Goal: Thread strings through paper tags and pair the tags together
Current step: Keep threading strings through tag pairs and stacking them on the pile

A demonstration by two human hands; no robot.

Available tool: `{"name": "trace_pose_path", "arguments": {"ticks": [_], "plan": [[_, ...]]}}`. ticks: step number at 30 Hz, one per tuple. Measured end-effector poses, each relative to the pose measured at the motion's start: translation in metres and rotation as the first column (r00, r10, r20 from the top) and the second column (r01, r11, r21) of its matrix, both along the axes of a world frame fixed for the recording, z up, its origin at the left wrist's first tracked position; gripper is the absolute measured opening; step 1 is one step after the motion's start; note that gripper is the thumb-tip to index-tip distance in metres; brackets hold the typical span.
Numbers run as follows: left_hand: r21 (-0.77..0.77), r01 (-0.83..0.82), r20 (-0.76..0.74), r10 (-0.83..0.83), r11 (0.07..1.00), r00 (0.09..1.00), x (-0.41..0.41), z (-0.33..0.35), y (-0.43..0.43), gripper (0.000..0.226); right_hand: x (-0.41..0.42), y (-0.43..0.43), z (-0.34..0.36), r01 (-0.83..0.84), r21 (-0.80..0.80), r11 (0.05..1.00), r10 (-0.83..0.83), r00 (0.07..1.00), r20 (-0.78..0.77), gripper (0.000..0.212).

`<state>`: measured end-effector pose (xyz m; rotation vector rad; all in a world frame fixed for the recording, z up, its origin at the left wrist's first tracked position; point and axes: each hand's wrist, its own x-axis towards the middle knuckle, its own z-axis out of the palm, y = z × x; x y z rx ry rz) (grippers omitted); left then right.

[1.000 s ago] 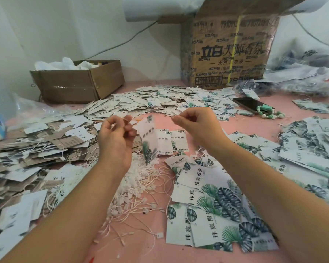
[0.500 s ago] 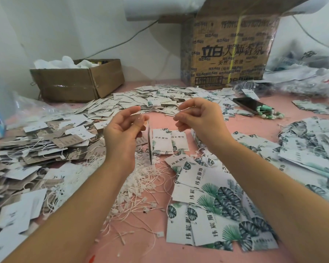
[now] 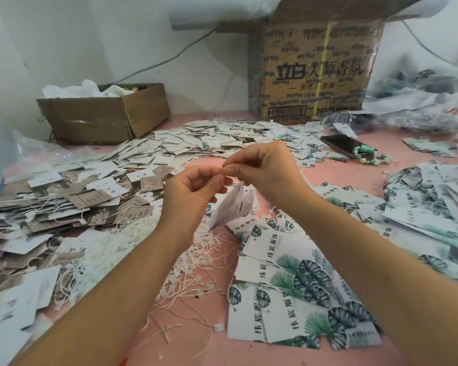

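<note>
My left hand (image 3: 193,188) and my right hand (image 3: 265,170) meet fingertip to fingertip above the pink table (image 3: 341,178). Both pinch the ends of a thin white string, which is barely visible between the fingers. Two white paper tags (image 3: 232,204) hang tilted from that string just below the hands. A heap of loose white strings (image 3: 196,262) lies under my left forearm. Leaf-printed tags (image 3: 296,283) are spread under my right forearm.
Piles of white and brown tags (image 3: 72,196) cover the left side, more leaf tags (image 3: 434,202) lie at the right. A small open carton (image 3: 103,114) and a tall printed carton (image 3: 315,75) stand at the back. A phone (image 3: 341,145) and beads (image 3: 373,158) lie behind my right hand.
My hands were apart with the string stretched between them; they have come together in the middle. The hanging tag has swung and now shows as two tags tilted below the fingers.
</note>
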<state>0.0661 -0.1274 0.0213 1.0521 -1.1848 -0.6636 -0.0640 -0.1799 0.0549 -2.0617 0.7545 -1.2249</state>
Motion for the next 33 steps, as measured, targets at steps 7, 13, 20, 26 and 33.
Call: {"name": "trace_pose_path", "arguments": {"ticks": [7, 13, 20, 26, 33], "plan": [[-0.015, -0.023, -0.014, 0.023, 1.0, 1.0, 0.0002, -0.0008, 0.0005, 0.017, 0.0024, 0.0018, 0.0005, 0.028, -0.049, 0.998, -0.032, 0.996, -0.083, 0.011], [-0.031, -0.045, -0.023, 0.044, 0.999, 0.999, 0.0003, -0.0023, -0.0005, 0.012, 0.0042, 0.0059, 0.0027, 0.058, -0.118, 0.991, -0.073, 0.989, -0.129, 0.016], [-0.037, -0.047, -0.033, 0.045, 0.998, 0.998, 0.0014, -0.0028, -0.0001, 0.014, 0.0035, 0.0078, 0.0033, 0.034, -0.087, 0.996, -0.043, 0.993, -0.106, 0.014], [-0.035, -0.037, -0.034, 0.036, 0.999, 0.999, 0.0027, -0.0028, 0.0002, 0.011, 0.0035, 0.0051, 0.0024, -0.012, -0.028, 1.0, 0.01, 0.998, -0.063, 0.01], [-0.047, 0.045, -0.092, -0.05, 0.998, 0.995, 0.0047, -0.0031, 0.0019, 0.015, 0.0013, 0.0041, 0.0032, -0.208, 0.153, 0.966, 0.198, 0.977, 0.081, 0.018]]}}
